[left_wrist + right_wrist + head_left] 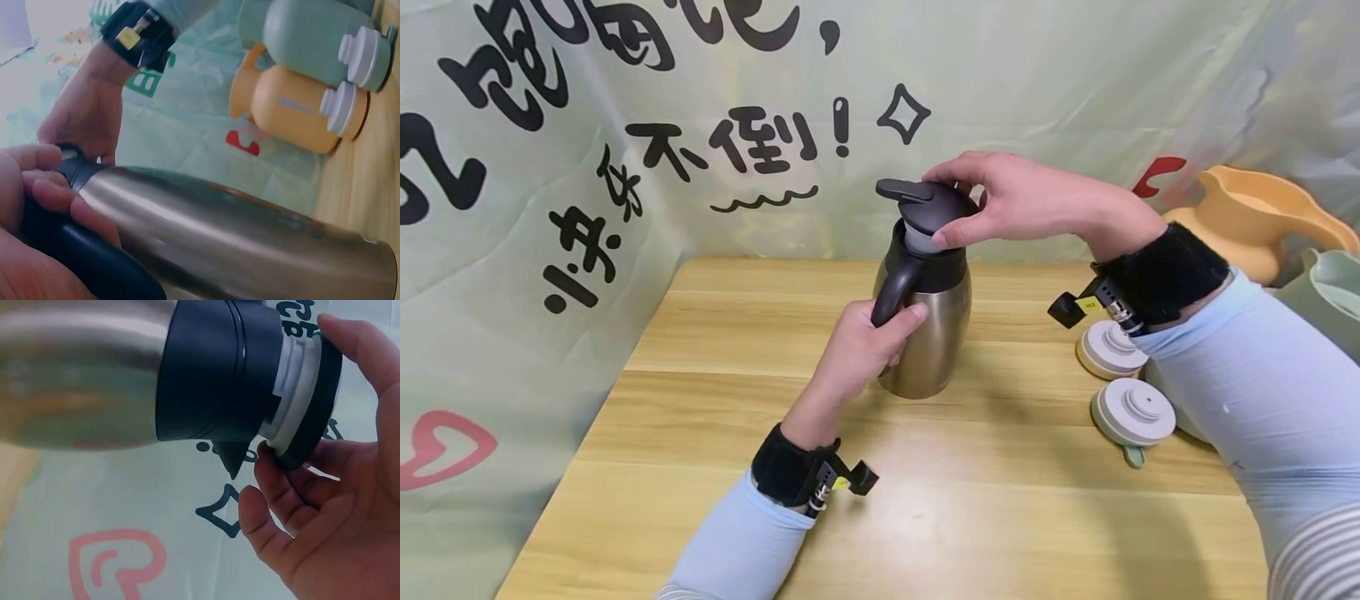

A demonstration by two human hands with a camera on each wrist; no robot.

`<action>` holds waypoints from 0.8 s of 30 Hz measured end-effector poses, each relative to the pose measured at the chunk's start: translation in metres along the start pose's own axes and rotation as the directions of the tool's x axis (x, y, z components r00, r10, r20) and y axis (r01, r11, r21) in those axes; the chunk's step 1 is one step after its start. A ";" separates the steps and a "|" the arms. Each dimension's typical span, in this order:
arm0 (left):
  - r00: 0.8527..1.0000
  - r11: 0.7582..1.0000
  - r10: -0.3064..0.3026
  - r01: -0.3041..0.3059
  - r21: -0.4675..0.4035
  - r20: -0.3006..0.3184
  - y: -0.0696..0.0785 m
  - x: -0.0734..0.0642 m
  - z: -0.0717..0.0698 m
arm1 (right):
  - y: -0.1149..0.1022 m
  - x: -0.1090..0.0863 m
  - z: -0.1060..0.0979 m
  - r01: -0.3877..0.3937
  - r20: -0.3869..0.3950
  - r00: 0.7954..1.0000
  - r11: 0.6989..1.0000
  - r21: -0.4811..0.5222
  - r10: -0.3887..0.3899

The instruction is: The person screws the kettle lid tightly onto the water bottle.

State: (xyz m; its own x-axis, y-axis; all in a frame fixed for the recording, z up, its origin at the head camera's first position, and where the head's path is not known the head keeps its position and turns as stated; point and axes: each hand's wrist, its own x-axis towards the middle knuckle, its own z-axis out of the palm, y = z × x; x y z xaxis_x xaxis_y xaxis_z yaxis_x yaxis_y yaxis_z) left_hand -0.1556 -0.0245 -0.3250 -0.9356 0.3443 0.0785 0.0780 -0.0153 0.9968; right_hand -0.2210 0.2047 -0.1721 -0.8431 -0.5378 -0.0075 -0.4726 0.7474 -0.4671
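The left hand (867,346) grasps the curved black handle (895,287) of a silver metal jug (942,342) — it stands upright on the pale wooden table (722,425); its round black lid (934,210), with whitish stopper (917,239) showing, is pinched by the right hand (1022,198) — farther right lie two round white lids (1132,411).

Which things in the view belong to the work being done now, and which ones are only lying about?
Job in hand:
steel thermos jug, black handle in the left grip
black jug lid, in the right grip

Lying about:
orange pitcher
green pitcher
orange-rimmed white lid
green-rimmed white lid
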 end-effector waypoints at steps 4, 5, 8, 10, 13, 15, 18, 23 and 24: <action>0.999 0.996 0.024 -0.022 0.088 -0.027 0.002 -0.005 0.008 | -0.002 0.002 -0.004 0.020 0.037 0.999 0.999 -0.046 -0.018; 0.999 0.994 0.032 -0.028 0.109 -0.036 0.003 -0.006 0.010 | -0.004 0.002 -0.004 0.023 0.042 0.999 0.998 -0.058 -0.021; 0.997 0.988 0.049 -0.039 0.149 -0.061 0.003 -0.008 0.015 | -0.007 0.003 -0.005 0.031 0.053 0.998 0.995 -0.093 -0.026; 0.996 0.988 0.055 -0.044 0.149 -0.071 0.003 -0.009 0.017 | -0.009 0.003 -0.005 0.032 0.059 0.998 0.993 -0.112 -0.026; 0.995 0.988 0.064 -0.052 0.144 -0.076 0.003 -0.010 0.018 | -0.011 0.004 -0.003 0.027 0.074 0.997 0.993 -0.115 -0.018; 0.995 0.988 0.069 -0.057 0.146 -0.078 0.003 -0.010 0.019 | -0.011 0.004 -0.001 0.022 0.079 0.997 0.994 -0.110 -0.013; 0.994 0.986 0.070 -0.056 0.156 -0.085 0.003 -0.010 0.020 | -0.011 0.004 0.001 0.022 0.077 0.997 0.993 -0.119 -0.013; 0.994 0.986 0.065 -0.050 0.156 -0.092 0.004 -0.010 0.021 | -0.011 0.005 0.005 0.057 0.048 0.998 0.981 -0.185 -0.049; 0.993 0.987 0.066 -0.051 0.155 -0.094 0.004 -0.010 0.021 | -0.012 0.005 0.006 0.063 0.038 0.998 0.977 -0.202 -0.056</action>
State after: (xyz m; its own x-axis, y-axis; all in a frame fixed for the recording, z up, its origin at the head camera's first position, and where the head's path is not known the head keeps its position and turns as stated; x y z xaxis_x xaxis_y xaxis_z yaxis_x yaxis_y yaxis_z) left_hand -0.1385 -0.0083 -0.3216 -0.9565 0.2531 0.1453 0.1784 0.1131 0.9774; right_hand -0.2177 0.1908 -0.1721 -0.8049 -0.5932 -0.0146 -0.5666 0.7756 -0.2782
